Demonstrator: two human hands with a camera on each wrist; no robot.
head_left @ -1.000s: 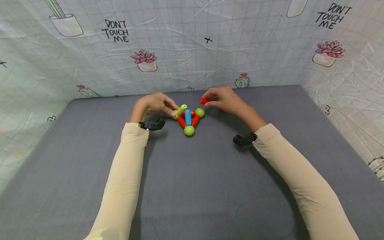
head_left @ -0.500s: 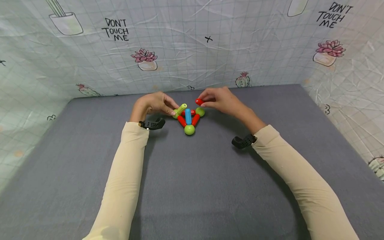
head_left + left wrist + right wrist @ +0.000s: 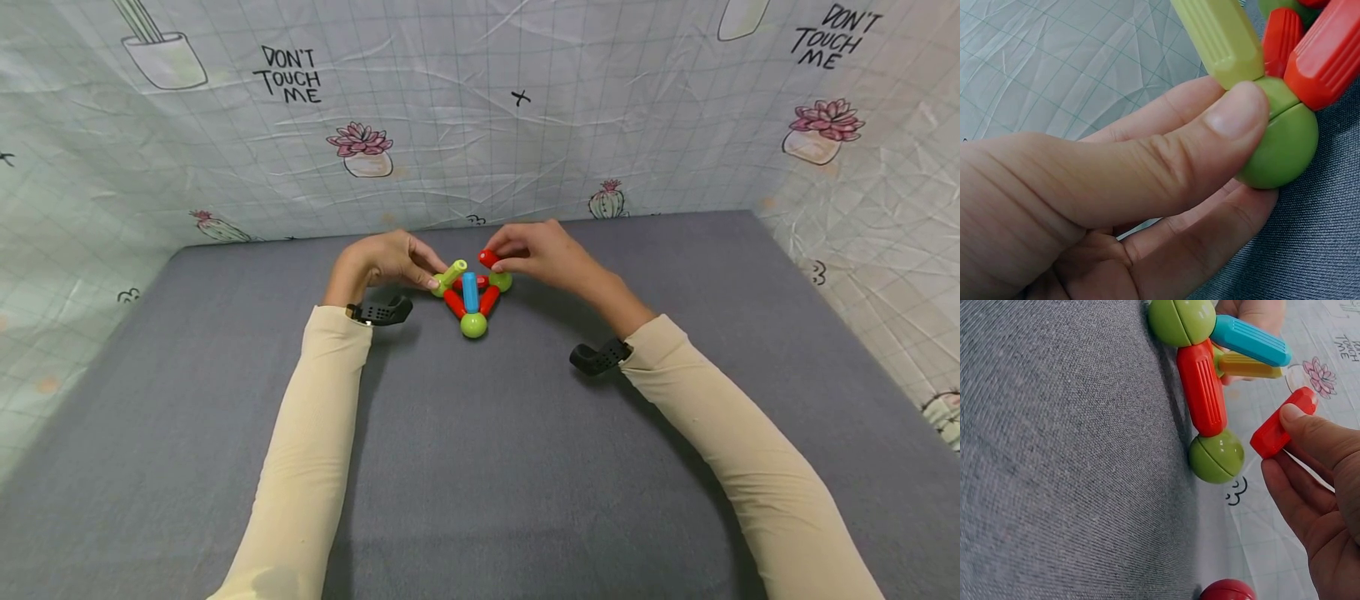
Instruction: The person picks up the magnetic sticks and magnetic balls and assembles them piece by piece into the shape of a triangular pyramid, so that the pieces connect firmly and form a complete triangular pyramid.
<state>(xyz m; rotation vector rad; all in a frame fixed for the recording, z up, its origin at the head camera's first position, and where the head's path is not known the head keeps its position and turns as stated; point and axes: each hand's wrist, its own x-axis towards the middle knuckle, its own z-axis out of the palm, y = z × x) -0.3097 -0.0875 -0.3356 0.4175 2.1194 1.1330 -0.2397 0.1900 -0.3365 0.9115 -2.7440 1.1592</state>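
Note:
A triangle of red rods with green balls at its corners lies on the table; a blue rod [image 3: 470, 292] rises from the front ball [image 3: 473, 325]. My left hand [image 3: 393, 260] pinches the left green ball [image 3: 1288, 147] between thumb and fingers. A yellow-green rod [image 3: 1219, 37] stands tilted on that ball. Between the thumb and fingers of my right hand [image 3: 543, 252] is a loose red rod [image 3: 1282, 425]. It is held tilted just above the right green ball [image 3: 1216, 456], apart from it in the right wrist view.
A red ball [image 3: 1229, 590] shows at the bottom of the right wrist view; in the head view it is hidden behind my right hand. The grey table [image 3: 480, 467] ends at a printed cloth backdrop [image 3: 450, 108] just behind the pieces.
My right hand has moved left with the red rod, from beyond the right green ball to just above it. The left hand and the triangle have stayed put.

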